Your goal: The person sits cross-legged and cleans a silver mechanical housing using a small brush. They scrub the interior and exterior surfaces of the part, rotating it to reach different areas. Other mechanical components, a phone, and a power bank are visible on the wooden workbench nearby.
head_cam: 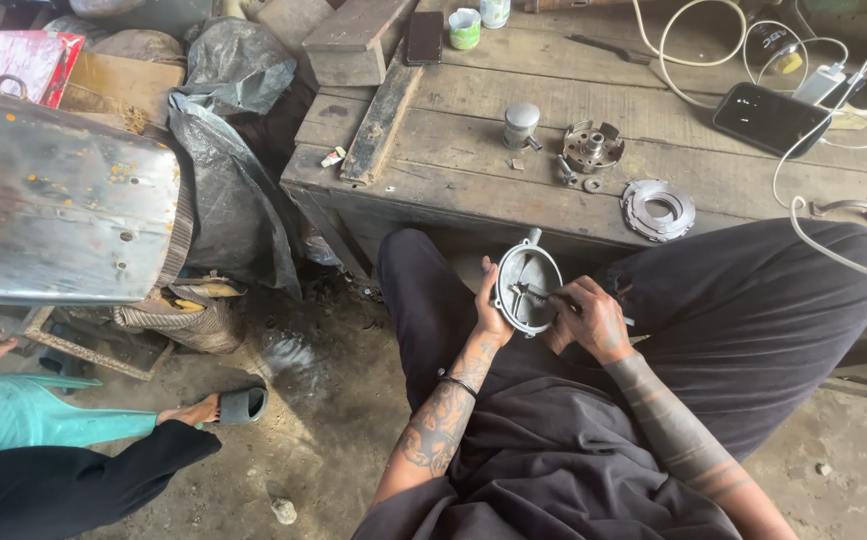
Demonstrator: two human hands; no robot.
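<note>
My left hand grips the left edge of a round grey metal engine cover, held tilted above my lap. My right hand holds a thin metal tool whose tip reaches into the hollow of the cover. Both hands sit between my knees, just in front of the wooden workbench.
On the bench lie a metal cylinder part, a toothed rotor, a flat ring plate, a phone with white cables, and wood blocks. A dented metal panel and black plastic sheet stand left. Another person's sandalled foot rests lower left.
</note>
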